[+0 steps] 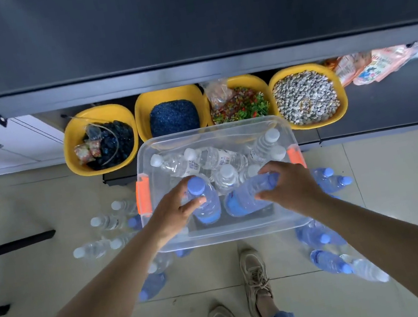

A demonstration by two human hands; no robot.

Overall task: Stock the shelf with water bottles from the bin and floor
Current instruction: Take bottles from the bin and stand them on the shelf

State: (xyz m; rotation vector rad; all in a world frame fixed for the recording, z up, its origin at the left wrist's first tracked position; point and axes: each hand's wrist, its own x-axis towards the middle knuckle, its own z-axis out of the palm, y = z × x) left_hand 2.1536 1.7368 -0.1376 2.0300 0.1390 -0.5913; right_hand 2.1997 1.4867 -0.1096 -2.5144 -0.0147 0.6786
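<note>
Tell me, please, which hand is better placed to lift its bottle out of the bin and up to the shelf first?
Left, probably. The left hand grips an upright blue-capped bottle near its neck. The right hand holds a tilted bottle lying across the bin, which likely needs righting first.

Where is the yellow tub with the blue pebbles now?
In the head view, the tub of blue pebbles stands on the low shelf, second from left among the yellow tubs, just behind the clear bin.

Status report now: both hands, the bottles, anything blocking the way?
Left hand shut on blue-cap bottle, right hand on another, both over clear bin. Top shelf bare. More bottles on floor around the feet.
</note>
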